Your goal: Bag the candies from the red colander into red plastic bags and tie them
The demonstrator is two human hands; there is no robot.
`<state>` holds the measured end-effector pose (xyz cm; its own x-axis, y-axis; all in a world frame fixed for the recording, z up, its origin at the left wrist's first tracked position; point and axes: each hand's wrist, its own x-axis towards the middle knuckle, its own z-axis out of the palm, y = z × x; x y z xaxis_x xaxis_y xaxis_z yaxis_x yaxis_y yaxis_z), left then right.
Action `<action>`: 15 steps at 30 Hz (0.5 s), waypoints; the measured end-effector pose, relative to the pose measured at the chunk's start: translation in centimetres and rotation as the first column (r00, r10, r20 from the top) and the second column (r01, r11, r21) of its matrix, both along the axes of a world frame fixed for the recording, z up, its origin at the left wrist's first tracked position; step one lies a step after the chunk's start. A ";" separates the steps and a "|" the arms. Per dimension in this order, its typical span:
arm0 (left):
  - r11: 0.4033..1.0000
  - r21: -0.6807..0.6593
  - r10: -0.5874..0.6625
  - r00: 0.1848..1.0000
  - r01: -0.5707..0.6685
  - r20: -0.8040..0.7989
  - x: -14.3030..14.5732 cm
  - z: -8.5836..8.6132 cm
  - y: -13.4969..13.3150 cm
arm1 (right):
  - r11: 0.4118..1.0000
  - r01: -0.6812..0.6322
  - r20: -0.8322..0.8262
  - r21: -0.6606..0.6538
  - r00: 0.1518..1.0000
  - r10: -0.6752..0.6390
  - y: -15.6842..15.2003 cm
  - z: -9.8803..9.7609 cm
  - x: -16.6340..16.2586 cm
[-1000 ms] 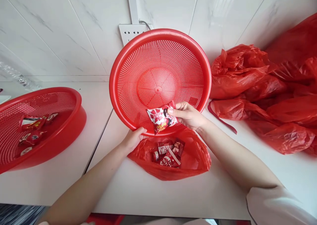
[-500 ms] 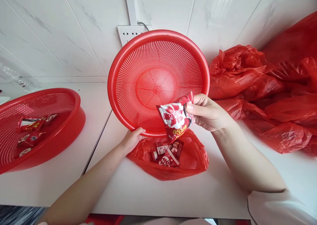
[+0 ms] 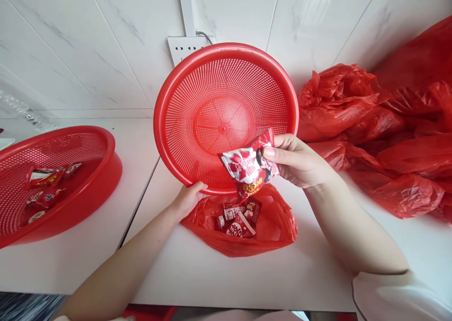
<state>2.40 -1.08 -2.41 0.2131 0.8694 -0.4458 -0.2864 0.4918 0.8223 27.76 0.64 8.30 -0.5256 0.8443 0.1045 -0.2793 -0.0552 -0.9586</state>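
My left hand grips the lower rim of a round red perforated basket, which is tilted up with its inside facing me. My right hand pinches a red and white candy packet in front of the basket's lower right rim. Directly below lies an open red plastic bag on the white table, with several small red and white candy packets inside it.
A second red perforated basket sits at the left and holds several packets. A heap of crumpled red plastic bags fills the right side. A wall socket is behind the tilted basket. The table's front edge runs near me.
My right hand lifted the candy packet up and to the right from the basket's bottom rim, then eased it slightly back left. The basket and my left hand barely moved.
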 end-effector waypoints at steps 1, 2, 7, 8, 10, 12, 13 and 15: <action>1.000 0.003 -0.002 1.000 0.002 0.003 0.0 0.0 0.0 | 1.000 0.000 0.003 -0.001 1.000 0.000 0.0 0.0 0.0; 1.000 0.006 -0.004 1.000 0.004 0.007 0.0 0.0 0.0 | 1.000 -0.001 0.004 -0.002 1.000 0.001 0.0 0.0 -0.1; 0.999 -0.010 -0.049 0.999 0.049 0.019 0.1 0.1 0.0 | 1.000 -0.017 0.014 -0.009 1.000 0.017 0.1 -0.3 -0.2; 0.998 -0.010 -0.056 0.998 0.057 0.018 0.1 0.1 0.1 | 1.000 -0.023 0.013 -0.013 1.000 0.023 0.1 -0.3 -0.2; 0.998 0.004 -0.059 0.998 0.058 0.019 0.1 0.1 0.1 | 0.999 -0.038 0.001 -0.024 0.999 0.038 0.1 -0.3 -0.3; 0.999 0.020 -0.049 0.999 0.049 0.022 0.1 -0.1 0.1 | 0.997 -0.056 -0.018 -0.046 0.998 0.055 0.1 -0.3 -0.4; 0.999 0.029 -0.040 0.999 0.039 0.029 0.0 -0.1 0.1 | 0.996 -0.057 -0.028 -0.063 0.998 0.055 0.0 -0.3 -0.5; 0.998 0.051 -0.023 0.998 0.020 0.051 0.0 -0.3 0.2 | 0.994 -0.041 -0.043 -0.101 0.998 0.036 -0.1 -0.3 -0.7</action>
